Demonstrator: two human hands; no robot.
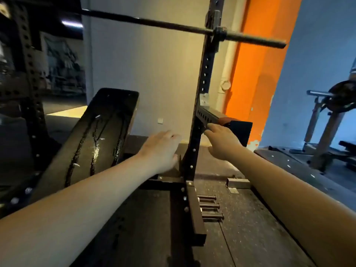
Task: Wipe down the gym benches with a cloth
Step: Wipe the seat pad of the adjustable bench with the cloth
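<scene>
In the head view, one tilted bench pad [96, 135] is seen at left, streaked glossy. Two hands are held open, fingers [212, 127] straight: the left hand [161, 149] beside one rack upright [200, 97], the right hand [223, 141] at its side arm [210, 115]. Three pins [210, 206] are counted on the floor [250, 218].

Hands: two, the left hand [161, 149] and the right hand [221, 141].
Bench pads: one black bench pad [96, 135].
Bars: one long bar [173, 26].
Holed uprights: two, a centre upright [202, 83] and a left upright [28, 64].
Side arms: one side arm [210, 116], on the centre upright.
Pegs: three pegs [207, 197] [210, 205] [212, 216], one below another.
Weight plates: one weight plate [342, 99], at far right.
Wall plates: one small white wall plate [160, 120].
</scene>
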